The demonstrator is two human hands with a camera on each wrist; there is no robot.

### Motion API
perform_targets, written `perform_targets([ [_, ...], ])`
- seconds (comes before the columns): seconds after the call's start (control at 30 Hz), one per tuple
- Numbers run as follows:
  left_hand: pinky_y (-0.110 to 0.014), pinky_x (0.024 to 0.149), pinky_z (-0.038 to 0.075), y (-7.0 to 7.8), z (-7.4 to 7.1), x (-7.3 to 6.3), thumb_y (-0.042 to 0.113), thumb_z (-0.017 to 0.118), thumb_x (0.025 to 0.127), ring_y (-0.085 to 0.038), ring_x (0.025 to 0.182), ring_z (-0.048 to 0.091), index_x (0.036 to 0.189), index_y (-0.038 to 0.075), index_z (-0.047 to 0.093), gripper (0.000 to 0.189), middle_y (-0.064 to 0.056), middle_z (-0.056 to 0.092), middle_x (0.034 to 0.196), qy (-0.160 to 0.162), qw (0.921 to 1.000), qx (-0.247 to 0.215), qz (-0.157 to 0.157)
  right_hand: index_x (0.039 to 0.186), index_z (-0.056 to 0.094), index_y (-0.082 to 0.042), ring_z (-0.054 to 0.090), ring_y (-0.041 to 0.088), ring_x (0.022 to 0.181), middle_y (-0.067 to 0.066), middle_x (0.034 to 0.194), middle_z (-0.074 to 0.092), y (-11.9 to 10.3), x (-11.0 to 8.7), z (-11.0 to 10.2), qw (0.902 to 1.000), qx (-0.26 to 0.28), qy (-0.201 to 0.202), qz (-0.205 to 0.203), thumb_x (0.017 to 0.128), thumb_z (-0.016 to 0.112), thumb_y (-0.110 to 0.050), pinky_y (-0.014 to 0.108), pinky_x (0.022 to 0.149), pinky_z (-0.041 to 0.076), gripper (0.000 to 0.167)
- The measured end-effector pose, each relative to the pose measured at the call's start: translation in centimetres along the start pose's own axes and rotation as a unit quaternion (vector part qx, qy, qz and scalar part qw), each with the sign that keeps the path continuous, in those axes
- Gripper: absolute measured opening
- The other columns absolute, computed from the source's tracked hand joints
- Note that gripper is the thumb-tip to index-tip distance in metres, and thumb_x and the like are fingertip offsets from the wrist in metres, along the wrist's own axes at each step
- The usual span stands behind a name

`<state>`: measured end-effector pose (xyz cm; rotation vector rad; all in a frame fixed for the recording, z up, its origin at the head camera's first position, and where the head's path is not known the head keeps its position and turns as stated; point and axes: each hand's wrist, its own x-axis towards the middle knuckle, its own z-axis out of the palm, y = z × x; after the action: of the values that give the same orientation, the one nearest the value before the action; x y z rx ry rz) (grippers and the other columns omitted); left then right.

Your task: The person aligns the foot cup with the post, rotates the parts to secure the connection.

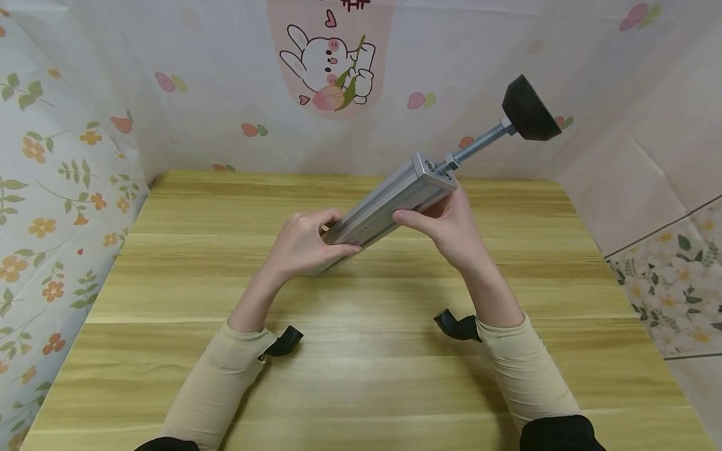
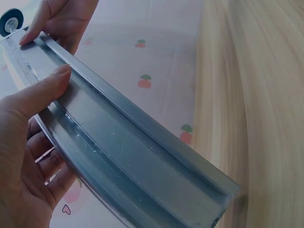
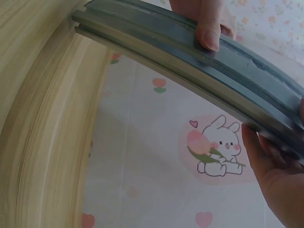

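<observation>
Both hands hold a slotted aluminium profile [image 1: 376, 210], tilted up to the right in the head view. Toward its lower end, the left hand [image 1: 304, 244] grips it, thumb along the face and fingers round the far side. Near the upper end the right hand [image 1: 451, 228] grips it the same way. A threaded rod [image 1: 479, 144] with nuts sticks out of the end plate [image 1: 434, 172] there and carries a black cone-shaped foot [image 1: 529, 111]. In the left wrist view the profile's grooved face [image 2: 128, 137] runs from the fingers down to its cut end.
Below the hands spreads a wood-grain table [image 1: 361, 376]. A patterned cloth [image 1: 214, 81] with a rabbit print hangs behind it, and a floral cloth [image 1: 51, 207] at the left. A black curved piece sticks out at each sleeve cuff [image 1: 284, 341].
</observation>
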<state>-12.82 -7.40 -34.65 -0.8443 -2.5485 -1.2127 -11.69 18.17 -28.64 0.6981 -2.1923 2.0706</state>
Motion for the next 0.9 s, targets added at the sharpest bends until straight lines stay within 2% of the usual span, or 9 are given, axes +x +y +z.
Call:
perform_targets([
  [0.33,-0.027,0.062,0.051,-0.3,-0.5,0.0,0.034,0.093,0.072,-0.014,0.071,0.069,0.101,0.012,0.074,0.04,-0.002,0.079,0.09,-0.002,0.9999,0.016,-0.003,0.142,0.054,-0.013,0.066,0.018,0.117,0.001,0.13,0.067,0.8,-0.6,-0.7,0.9997,-0.013,0.004,0.019,0.092,0.07,0.003,0.028,0.097,0.057,0.055],
  [0.6,-0.026,0.059,0.046,-0.6,-0.2,0.0,0.034,0.093,0.071,-0.013,0.063,0.063,0.097,0.014,0.074,0.038,-0.001,0.077,0.085,-0.012,0.9995,0.028,0.002,0.139,0.056,-0.016,0.065,0.016,0.111,0.0,0.124,0.068,1.9,-1.4,-1.4,0.9979,-0.032,0.021,0.053,0.092,0.07,0.002,0.025,0.092,0.055,0.052],
  [0.9,-0.027,0.06,0.047,-1.2,-0.1,0.1,0.033,0.093,0.071,-0.015,0.062,0.063,0.097,0.012,0.074,0.038,-0.002,0.077,0.084,-0.014,0.9995,0.027,0.01,0.134,0.058,-0.016,0.064,0.016,0.107,0.0,0.118,0.068,2.8,-1.4,-1.9,0.9951,-0.047,0.037,0.078,0.09,0.074,-0.002,0.025,0.09,0.055,0.048],
])
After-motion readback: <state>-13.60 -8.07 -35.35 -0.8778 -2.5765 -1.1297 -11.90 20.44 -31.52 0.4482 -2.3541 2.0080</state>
